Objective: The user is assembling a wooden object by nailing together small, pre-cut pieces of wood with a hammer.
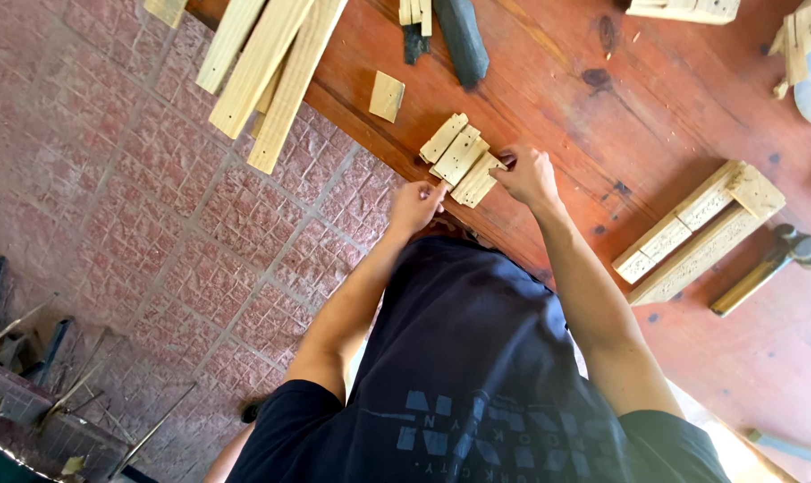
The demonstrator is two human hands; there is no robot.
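Three short pale wood blocks (460, 159) are lying side by side at the table (549, 98) edge, long axes running diagonally. Right hand (526, 176) is pinching the nearest block's end, fingers curled. Left hand (414, 204) is touching its opposite corner, fingertips closed.

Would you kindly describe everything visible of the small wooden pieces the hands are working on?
The small wooden pieces are three or four short, flat, pale blocks lying side by side in a slanted row at the edge of the reddish workbench. Dark dots mark their faces. The left hand and right hand touch the nearest piece.
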